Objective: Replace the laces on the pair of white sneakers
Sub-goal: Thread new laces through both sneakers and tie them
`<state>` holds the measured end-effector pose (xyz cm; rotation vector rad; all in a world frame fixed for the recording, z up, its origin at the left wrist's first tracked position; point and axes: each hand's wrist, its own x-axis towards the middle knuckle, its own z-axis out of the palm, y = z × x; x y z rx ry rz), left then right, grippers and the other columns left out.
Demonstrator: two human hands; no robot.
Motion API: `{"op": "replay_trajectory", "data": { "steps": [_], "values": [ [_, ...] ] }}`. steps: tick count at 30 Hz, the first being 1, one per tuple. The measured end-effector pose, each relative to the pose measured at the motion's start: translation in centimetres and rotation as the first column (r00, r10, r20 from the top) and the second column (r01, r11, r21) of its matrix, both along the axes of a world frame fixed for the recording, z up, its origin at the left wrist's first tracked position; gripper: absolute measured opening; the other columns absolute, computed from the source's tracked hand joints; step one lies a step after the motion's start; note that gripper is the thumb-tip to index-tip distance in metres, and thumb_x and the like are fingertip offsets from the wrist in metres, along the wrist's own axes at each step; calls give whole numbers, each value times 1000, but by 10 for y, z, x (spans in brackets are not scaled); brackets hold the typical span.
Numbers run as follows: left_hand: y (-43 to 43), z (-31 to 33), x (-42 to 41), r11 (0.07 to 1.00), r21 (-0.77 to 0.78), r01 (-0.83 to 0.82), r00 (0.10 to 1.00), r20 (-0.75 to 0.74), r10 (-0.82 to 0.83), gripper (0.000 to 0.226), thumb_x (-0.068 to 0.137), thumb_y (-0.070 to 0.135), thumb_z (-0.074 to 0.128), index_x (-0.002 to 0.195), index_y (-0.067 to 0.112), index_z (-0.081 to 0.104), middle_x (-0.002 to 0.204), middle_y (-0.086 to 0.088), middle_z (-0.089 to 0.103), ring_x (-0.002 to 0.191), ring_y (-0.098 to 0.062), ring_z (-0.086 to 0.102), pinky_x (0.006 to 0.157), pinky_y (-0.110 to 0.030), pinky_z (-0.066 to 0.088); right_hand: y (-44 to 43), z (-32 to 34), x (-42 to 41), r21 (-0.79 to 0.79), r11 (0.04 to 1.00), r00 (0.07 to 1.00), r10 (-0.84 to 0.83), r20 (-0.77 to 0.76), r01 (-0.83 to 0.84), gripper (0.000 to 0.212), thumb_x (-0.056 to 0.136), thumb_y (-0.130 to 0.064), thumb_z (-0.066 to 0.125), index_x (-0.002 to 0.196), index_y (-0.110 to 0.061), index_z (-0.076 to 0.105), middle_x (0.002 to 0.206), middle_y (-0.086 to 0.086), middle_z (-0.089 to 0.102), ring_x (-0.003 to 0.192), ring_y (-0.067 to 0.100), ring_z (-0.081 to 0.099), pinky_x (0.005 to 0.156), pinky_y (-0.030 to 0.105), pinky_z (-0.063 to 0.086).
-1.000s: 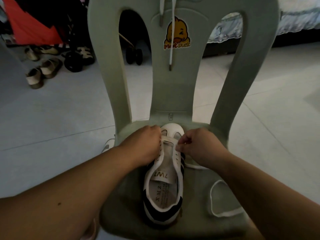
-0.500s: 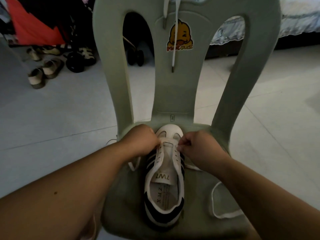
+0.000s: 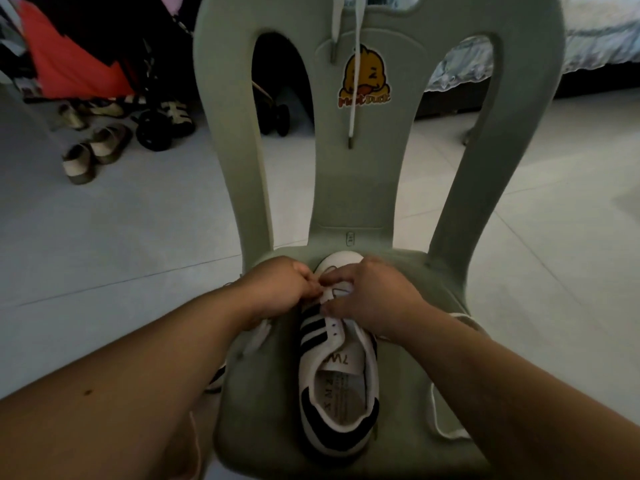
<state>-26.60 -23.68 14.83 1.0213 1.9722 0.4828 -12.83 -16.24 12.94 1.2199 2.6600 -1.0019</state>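
Note:
A white sneaker with black stripes lies on the seat of a pale green plastic chair, toe pointing away from me. My left hand pinches a white lace at the eyelets near the toe. My right hand reaches across the top of the shoe, its fingers curled on the lace beside my left. A loose length of white lace loops over the seat at the right. Another white lace hangs down over the chair back.
Part of a second sneaker shows beside the seat's left edge, below my left forearm. Beige shoes and a black stroller stand on the tiled floor at the far left. A bed edge runs along the far right.
My right hand has moved left across the toe of the sneaker to meet my left hand. The sneaker has tilted a little to the right.

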Motion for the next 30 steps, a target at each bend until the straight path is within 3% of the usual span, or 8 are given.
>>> {"op": "replay_trajectory", "data": {
  "steps": [4,9,13,17,21,25,27,30],
  "values": [
    [-10,13,-23,996,12,-93,995,40,93,18,89,13,59,74,17,67,62,1,50,53,-13,38,42,-20,26,2,-2,1,13,1000,999,11,36,-12,45,72,-47,73,116,-46,63,115,-5,59,99,13,56,87,27,48],
    [-35,28,-75,951,36,-307,940,166,298,19,89,5,54,72,6,62,53,-1,38,40,-8,26,35,-15,17,3,-4,3,15,1000,999,-13,44,12,42,71,-47,75,112,-46,65,104,-8,57,87,9,54,74,19,40],
    [-57,34,-98,936,17,-353,921,182,344,17,90,5,54,75,3,60,50,-1,38,41,-8,24,34,-14,16,3,2,4,-1,1000,1000,-11,19,12,39,74,-42,76,111,-44,67,91,-17,56,79,3,54,70,19,41],
    [-65,37,-99,950,-5,-313,929,205,307,16,91,6,53,76,3,59,52,-1,36,44,-9,22,37,-16,15,9,17,13,-73,993,995,-92,23,94,37,79,-44,72,113,-32,65,97,-12,61,83,6,58,72,24,46],
    [-60,40,-93,975,-7,-223,947,236,218,23,91,15,56,69,7,58,51,1,31,43,-10,21,38,-17,16,23,37,28,-27,990,979,-132,153,137,43,89,-52,57,77,-12,67,78,3,66,71,13,59,64,24,45],
    [-56,33,-76,996,-87,-5,1000,1,5,26,87,32,64,73,11,70,49,3,46,42,-10,35,43,-22,27,29,45,41,-61,989,962,-115,249,134,33,91,-41,57,83,-10,65,80,1,60,64,9,51,58,16,41],
    [-50,21,-60,985,-163,61,997,-30,-67,26,89,36,62,83,11,69,62,2,64,47,-9,52,47,-21,37,27,41,43,-132,982,967,-103,233,136,29,91,-32,60,97,-5,69,84,2,64,67,12,55,60,19,45],
    [-34,-1,-30,968,-196,159,987,1,-162,39,89,48,58,101,12,65,92,-2,71,74,-14,65,66,-26,52,18,28,41,-289,932,969,-176,171,221,41,87,-41,64,91,-1,69,78,8,67,61,18,53,50,25,42]
  ]
}}
